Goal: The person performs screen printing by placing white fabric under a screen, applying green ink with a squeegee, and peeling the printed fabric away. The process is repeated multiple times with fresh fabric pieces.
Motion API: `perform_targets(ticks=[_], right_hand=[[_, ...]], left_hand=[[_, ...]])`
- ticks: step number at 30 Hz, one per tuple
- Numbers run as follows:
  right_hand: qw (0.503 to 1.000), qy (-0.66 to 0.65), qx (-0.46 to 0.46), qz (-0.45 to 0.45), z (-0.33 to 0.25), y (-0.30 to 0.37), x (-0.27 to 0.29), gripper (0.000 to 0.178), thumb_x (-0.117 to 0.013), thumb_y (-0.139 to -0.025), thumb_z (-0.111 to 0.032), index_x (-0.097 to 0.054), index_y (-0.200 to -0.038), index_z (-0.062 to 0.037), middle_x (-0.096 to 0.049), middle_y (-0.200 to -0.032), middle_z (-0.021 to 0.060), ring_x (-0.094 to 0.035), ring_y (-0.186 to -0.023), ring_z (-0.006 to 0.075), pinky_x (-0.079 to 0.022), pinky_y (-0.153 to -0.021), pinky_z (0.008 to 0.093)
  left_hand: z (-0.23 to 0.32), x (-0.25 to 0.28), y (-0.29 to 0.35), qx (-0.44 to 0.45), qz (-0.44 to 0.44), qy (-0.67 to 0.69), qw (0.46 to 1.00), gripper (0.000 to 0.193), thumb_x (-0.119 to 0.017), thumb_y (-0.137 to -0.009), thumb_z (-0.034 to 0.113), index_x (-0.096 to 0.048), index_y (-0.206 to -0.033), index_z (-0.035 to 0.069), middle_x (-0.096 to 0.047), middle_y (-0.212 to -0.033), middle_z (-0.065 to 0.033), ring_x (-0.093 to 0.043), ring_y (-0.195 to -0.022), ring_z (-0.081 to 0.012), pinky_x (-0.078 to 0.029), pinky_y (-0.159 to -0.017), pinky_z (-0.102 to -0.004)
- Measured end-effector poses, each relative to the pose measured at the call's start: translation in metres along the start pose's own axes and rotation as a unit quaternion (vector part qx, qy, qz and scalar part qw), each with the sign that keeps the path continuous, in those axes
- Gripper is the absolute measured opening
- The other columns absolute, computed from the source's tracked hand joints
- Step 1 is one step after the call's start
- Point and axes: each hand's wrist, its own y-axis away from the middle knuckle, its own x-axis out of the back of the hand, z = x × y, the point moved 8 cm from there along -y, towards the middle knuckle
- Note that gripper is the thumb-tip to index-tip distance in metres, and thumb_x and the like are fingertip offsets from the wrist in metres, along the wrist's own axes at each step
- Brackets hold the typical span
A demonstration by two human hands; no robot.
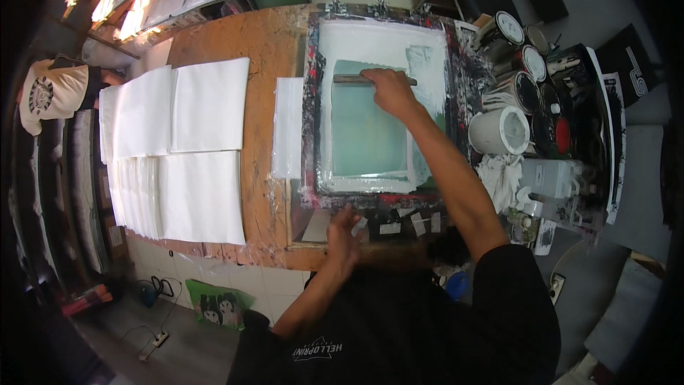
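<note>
A printing screen (309, 128) lies flat on the wooden table, its frame spattered with black, red and white ink. Its mesh (367, 139) shows pale green in the middle, with white ink (356, 43) smeared around it. My right hand (392, 91) is closed around a squeegee (353, 79), which lies crosswise on the far part of the mesh. My left hand (343, 234) is near the screen's front edge, fingers loosely bent and nothing seen in them. I cannot tell whether it touches the frame. The squeegee's blade is hidden from above.
Stacks of white sheets (206, 110) cover the table's left part, beside a clear plastic-wrapped strip (288, 128). Ink cans (527, 93), a white bucket (499, 130), a rag (499, 178) and bottles (548, 178) crowd the right side. Another person's light shirt (53, 96) shows at far left.
</note>
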Motion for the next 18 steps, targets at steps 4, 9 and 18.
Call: perform_targets(ticks=[4, 9, 18], right_hand=[[0.995, 0.085, 0.000, 0.053, -0.025, 0.050, -0.019, 0.056, -0.059, -0.075, 0.010, -0.065, -0.127, -0.0091, -0.066, -0.129, 0.0143, -0.058, -0.125, 0.0335, -0.039, -0.101, 0.0519], [0.992, 0.074, 0.021, 0.099, -0.053, 0.137, -0.047, 0.058, -0.061, -0.072, 0.007, -0.064, -0.128, -0.0086, -0.063, -0.131, 0.0153, -0.055, -0.128, 0.0361, -0.034, -0.106, 0.0553], [0.994, 0.050, 0.038, 0.087, -0.110, 0.242, -0.056, 0.049, -0.066, -0.075, -0.005, -0.059, -0.123, -0.0056, -0.062, -0.123, 0.0149, -0.055, -0.122, 0.0360, -0.035, -0.104, 0.0581]], left_hand=[[-0.004, 0.006, -0.008, -0.011, -0.022, 0.042, 0.999, 0.037, -0.067, -0.088, 0.037, -0.060, -0.118, 0.017, -0.061, -0.116, 0.0024, -0.055, -0.103, -0.0120, -0.033, -0.097, -0.0459], [-0.007, 0.010, -0.012, -0.015, -0.013, 0.039, 0.999, 0.035, -0.066, -0.087, 0.035, -0.059, -0.118, 0.018, -0.062, -0.115, 0.0037, -0.056, -0.102, -0.0115, -0.036, -0.091, -0.0436], [0.004, -0.001, -0.004, -0.032, -0.025, 0.006, 0.999, 0.014, -0.055, -0.092, 0.031, -0.061, -0.099, 0.021, -0.064, -0.104, 0.0040, -0.056, -0.095, -0.0118, -0.039, -0.084, -0.0425]])
